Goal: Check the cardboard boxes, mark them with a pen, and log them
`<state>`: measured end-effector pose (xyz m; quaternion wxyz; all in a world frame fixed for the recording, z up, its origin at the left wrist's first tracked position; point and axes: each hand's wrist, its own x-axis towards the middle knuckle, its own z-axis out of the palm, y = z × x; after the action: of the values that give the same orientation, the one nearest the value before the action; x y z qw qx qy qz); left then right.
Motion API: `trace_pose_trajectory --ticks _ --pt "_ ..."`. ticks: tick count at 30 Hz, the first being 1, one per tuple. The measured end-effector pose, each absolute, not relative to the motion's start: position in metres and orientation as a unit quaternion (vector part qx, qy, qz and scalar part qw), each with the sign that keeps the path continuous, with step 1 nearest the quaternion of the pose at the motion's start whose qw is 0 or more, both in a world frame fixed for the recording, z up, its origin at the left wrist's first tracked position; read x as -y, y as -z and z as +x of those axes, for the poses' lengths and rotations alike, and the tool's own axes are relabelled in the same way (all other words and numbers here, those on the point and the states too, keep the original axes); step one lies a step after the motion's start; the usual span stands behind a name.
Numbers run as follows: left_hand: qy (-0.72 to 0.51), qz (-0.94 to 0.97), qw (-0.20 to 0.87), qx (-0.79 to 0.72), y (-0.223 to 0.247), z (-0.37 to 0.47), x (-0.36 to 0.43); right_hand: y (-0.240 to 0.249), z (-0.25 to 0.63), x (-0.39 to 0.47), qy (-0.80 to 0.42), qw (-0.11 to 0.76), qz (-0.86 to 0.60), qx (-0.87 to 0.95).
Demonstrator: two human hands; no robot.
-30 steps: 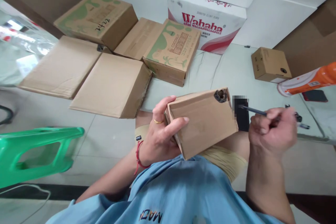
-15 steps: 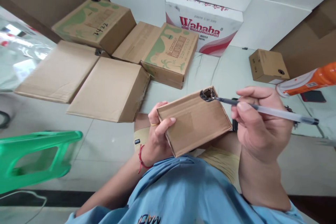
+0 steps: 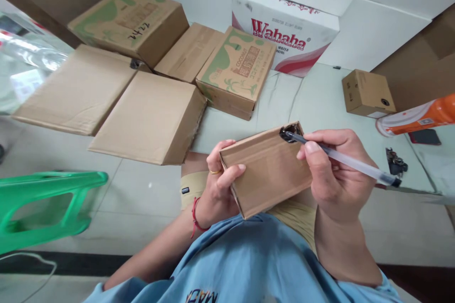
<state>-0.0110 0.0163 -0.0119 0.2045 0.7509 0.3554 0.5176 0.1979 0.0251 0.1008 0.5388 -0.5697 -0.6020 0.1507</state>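
Beyond the held box stands a Wahaha carton.

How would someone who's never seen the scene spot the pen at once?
Find the blue shirt at the bottom centre; just above it, the left grip holds a plain brown box. The pen slants from that box's black-marked corner through the right grip. Its slim, translucent barrel with dark ends sets it apart from the blocky box.
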Motion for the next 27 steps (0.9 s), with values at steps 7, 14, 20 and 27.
trace_pose_trajectory --ticks 7,14,20,27 --pt "-0.501 0.759 0.211 -0.359 0.007 -0.013 -0.012 -0.103 0.198 -0.023 -0.146 0.511 -0.584 0.613" --pt "-0.504 0.766 0.183 -0.354 0.006 -0.014 -0.014 -0.098 0.197 -0.025 -0.094 0.559 -0.589 0.576" --pt "-0.503 0.766 0.16 -0.368 0.007 -0.013 -0.012 -0.089 0.199 -0.028 -0.028 0.593 -0.601 0.535" --pt "-0.511 0.766 0.159 -0.355 0.01 -0.012 -0.013 -0.086 0.199 -0.027 -0.023 0.561 -0.61 0.559"
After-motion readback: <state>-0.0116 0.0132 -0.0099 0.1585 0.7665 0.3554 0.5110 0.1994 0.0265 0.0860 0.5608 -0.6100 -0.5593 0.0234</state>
